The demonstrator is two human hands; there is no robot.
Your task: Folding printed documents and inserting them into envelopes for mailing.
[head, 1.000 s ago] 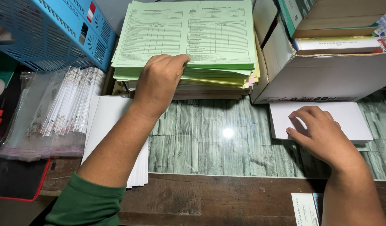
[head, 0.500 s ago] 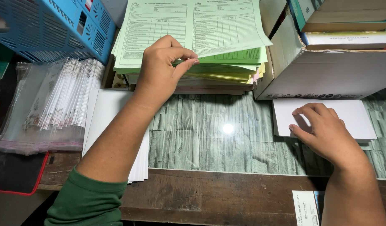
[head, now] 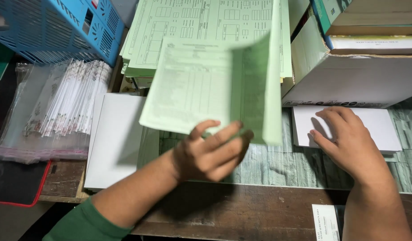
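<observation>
My left hand [head: 210, 154] grips the lower edge of a light green printed form [head: 206, 89] and holds it in the air above the desk, curled and blurred. Behind it lies the stack of green forms [head: 170, 27] it came from. My right hand [head: 346, 140] rests flat on a small pile of white envelopes [head: 380, 127] at the right, fingers spread over its left part.
A blue plastic basket [head: 58, 27] stands at the back left. A clear bag of white slips [head: 58, 107] lies below it, beside a stack of white sheets [head: 112, 143]. A cardboard box with books [head: 353, 76] sits at the back right. The wooden desk edge [head: 259, 209] runs along the front.
My left hand has pulled the top green form off the stack and brought it toward me, lifted off the desk. My right hand has stayed on the white envelopes.
</observation>
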